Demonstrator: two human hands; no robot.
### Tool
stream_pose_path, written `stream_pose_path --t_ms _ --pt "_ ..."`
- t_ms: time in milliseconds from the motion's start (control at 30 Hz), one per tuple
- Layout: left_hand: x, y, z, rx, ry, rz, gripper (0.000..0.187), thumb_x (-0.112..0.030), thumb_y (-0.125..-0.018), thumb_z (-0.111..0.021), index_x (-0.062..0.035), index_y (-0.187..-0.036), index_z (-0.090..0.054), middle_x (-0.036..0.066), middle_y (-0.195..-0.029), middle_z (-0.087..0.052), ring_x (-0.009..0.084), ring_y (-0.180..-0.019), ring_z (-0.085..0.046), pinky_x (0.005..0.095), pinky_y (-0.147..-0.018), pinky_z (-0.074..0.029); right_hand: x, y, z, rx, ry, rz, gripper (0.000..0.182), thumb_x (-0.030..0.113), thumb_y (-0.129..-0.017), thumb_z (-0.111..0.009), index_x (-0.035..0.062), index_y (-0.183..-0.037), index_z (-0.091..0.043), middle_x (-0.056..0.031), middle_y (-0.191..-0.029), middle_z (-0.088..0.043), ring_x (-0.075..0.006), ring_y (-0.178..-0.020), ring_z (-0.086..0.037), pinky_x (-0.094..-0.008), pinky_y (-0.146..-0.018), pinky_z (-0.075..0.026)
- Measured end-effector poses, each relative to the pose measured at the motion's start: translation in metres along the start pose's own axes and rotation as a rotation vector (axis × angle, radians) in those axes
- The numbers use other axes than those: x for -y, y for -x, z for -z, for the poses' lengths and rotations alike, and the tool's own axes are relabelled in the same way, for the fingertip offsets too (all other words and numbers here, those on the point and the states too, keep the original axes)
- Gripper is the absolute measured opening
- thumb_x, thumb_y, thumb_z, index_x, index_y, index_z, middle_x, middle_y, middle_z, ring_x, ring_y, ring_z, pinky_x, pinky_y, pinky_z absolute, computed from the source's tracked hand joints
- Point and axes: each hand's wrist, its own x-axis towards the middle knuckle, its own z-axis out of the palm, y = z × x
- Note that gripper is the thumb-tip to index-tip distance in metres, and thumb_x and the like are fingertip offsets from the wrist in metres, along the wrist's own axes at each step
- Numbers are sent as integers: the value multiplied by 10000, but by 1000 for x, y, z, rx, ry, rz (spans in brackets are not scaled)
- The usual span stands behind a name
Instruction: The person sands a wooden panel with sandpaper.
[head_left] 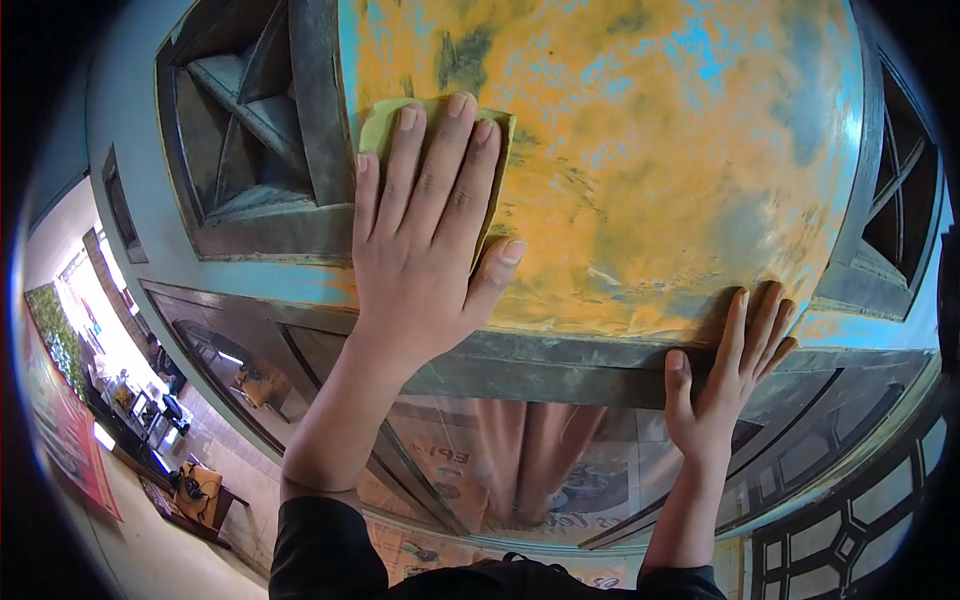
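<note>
My left hand (420, 240) lies flat on a yellow-green sheet of sandpaper (378, 130), pressing it against an orange-and-blue panel (640, 170). The fingers point up along the sheet and the thumb sticks out to the right, off it. The panel looks patchy, with grey smudges and worn spots. Lower on the right, my right hand (728, 385) rests with spread fingers near the panel's bottom edge and the dark frame rail (560, 368); nothing is held in it.
Recessed dark lattice openings flank the panel, one at left (245, 130) and one at right (895, 190). Below are glass panes (450, 470) with a pinkish curtain behind. At far left a bag (197, 490) sits on a low table, and a person is visible farther back.
</note>
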Motion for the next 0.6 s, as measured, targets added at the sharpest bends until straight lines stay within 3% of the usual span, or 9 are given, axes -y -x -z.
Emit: stream_pose_path --t_ms 233,433,533,600 --pt "3 7 -1 5 0 2 631 -452 -1033 -348 -72 -1529 -428 106 -1630 -340 361 -1526 -239 552 -1224 -86 -1 1 -2 -3 4 4 735 521 -980 -510 102 -1565 -359 -243 -1660 -166 -445 -1547 -42 -637 -1187 53" --pt "-5 60 -1 143 -12 -6 616 -445 -1043 -340 -50 -1500 -463 136 -1602 -382 373 -1512 -271 552 -1225 -83 0 1 -1 6 9 -8 747 540 -980 -499 104 -1568 -352 -245 -1660 -163 -448 -1547 -41 -644 -1185 49" --pt "15 71 4 166 -75 -67 680 -443 -1050 -338 59 -1508 -375 253 -1607 -310 453 -1516 -209 579 -1217 -75 -2 5 -4 2 9 11 750 541 -979 -499 104 -1570 -349 -247 -1660 -158 -448 -1547 -40 -649 -1183 41" --pt "23 66 7 138 -7 36 679 -450 -1049 -349 47 -1511 -378 252 -1608 -307 467 -1513 -200 593 -1212 -66 0 4 -4 -7 17 6 759 544 -984 -489 102 -1579 -326 -245 -1663 -146 -446 -1548 -33 -652 -1182 38"
